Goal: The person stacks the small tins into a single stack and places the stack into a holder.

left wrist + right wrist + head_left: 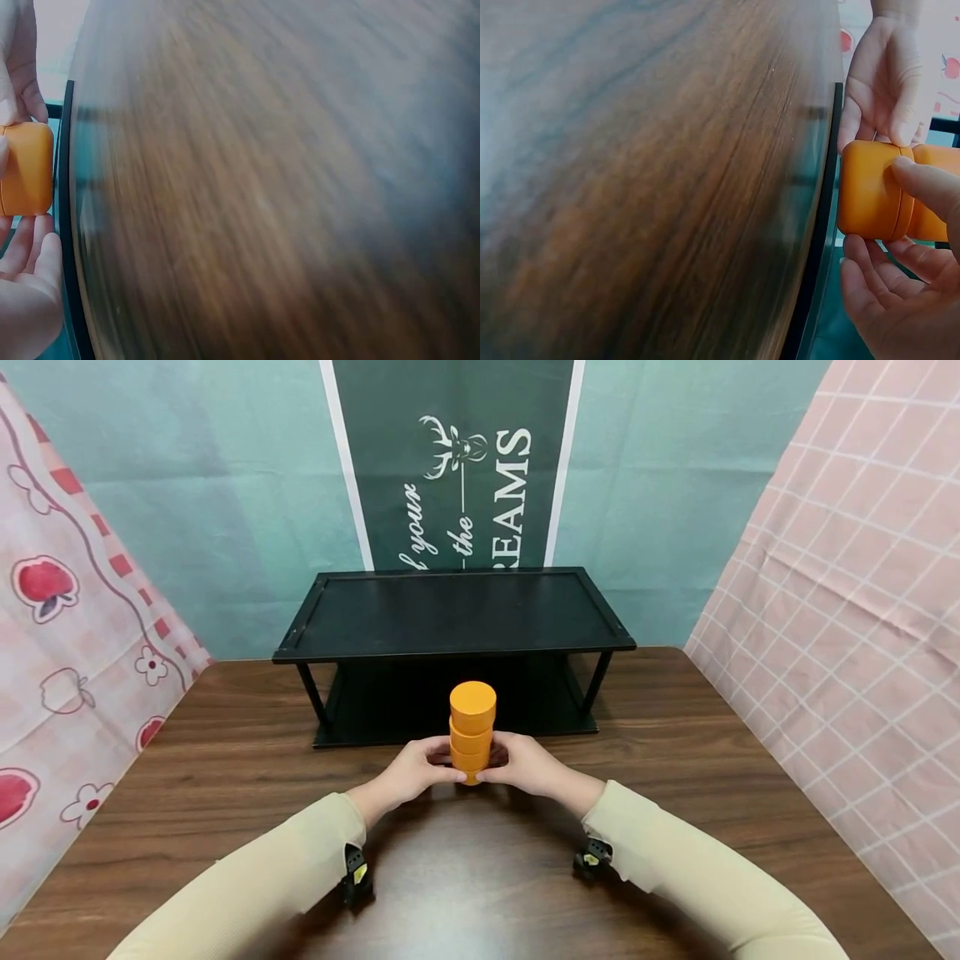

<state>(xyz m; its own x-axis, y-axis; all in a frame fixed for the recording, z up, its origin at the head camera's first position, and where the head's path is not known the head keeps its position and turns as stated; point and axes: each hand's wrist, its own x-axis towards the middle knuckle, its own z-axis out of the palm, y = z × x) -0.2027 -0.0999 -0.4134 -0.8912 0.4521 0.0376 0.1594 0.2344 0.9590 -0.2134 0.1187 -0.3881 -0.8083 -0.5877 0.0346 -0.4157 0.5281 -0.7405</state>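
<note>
Orange round containers (472, 718), stacked into an upright column, stand between my two hands in front of the black shelf. My left hand (408, 771) grips the lower part from the left, thumb on the near side and fingers behind. From the right my right hand (528, 766) holds the same lower part in a matching way. The right wrist view shows the lowest container (868, 189), smooth with rounded bottom edges and a thin seam, thumb pressed near that seam. Only part of it appears at the left edge of the left wrist view.
A black two-tier shelf (457, 614) stands at the back of the brown wooden table (225, 793), its lower tier just behind the column. Green cloth (225, 485) hangs behind; a fruit-patterned curtain (67, 610) borders the left, a pink checked one (862, 568) the right.
</note>
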